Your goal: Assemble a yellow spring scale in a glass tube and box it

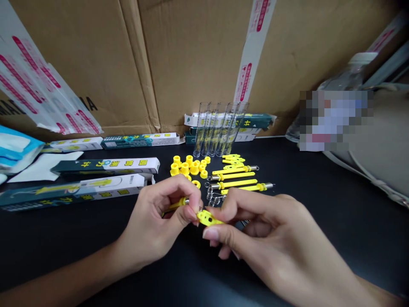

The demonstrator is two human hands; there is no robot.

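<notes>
Pinching a yellow rod [177,204], left hand [159,226] fingers closed on it; right hand [271,238] fingers grip a yellow clip [207,218] at the rod's tip, just above the worktop [319,200].

Yellow rod [175,205]: mostly hidden inside left hand [159,224].
Yellow tab [208,218]: far end covered by right hand [265,238] fingers.
Bottle [347,79], beyond right hand: label pixelated, unreadable.
Boxes [73,192], left of left hand: print too small to read.
</notes>
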